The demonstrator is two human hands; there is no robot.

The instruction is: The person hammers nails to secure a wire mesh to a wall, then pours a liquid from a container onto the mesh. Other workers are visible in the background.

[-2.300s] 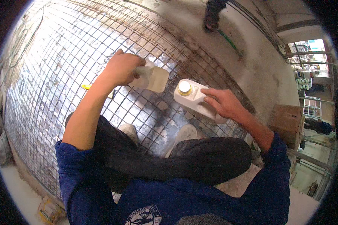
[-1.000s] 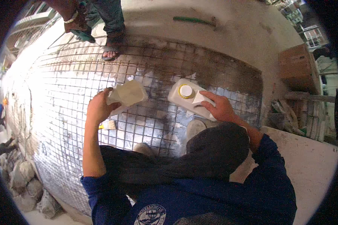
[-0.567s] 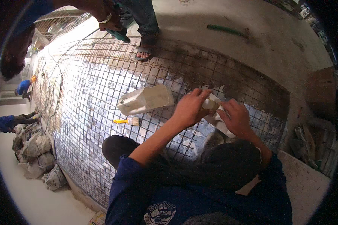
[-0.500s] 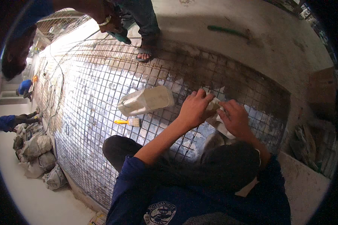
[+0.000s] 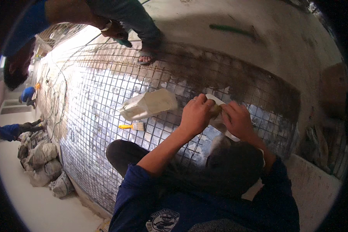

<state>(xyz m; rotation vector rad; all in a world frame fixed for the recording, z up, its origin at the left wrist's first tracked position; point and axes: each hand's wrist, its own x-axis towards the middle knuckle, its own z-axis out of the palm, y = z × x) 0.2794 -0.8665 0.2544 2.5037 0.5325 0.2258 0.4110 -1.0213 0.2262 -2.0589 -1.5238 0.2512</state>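
My left hand (image 5: 198,115) and my right hand (image 5: 237,119) meet in front of me, above my knee. Their closed fingers pinch a small pale yellowish piece (image 5: 216,110), mostly covered, whose kind I cannot tell. Just behind and below the fingers shows the edge of a white object (image 5: 212,98), largely hidden by my hands. To the left, a cut-open cream plastic jug (image 5: 149,103) lies on the steel mesh (image 5: 92,116). Nearer me rests a paintbrush (image 5: 132,126) with a yellow handle and pale bristles.
Across from me a co-worker's hand (image 5: 114,30) holds something green, near a sandalled foot (image 5: 145,59). A green-handled tool (image 5: 232,29) lies on the concrete. Filled sacks (image 5: 46,160) are piled at left, near other workers. A cable (image 5: 63,83) crosses the mesh.
My hands have shifted slightly, with the fingers closer together, and more of the white object shows behind them. The co-worker's arm and foot have moved a little. Jug and paintbrush stay put.
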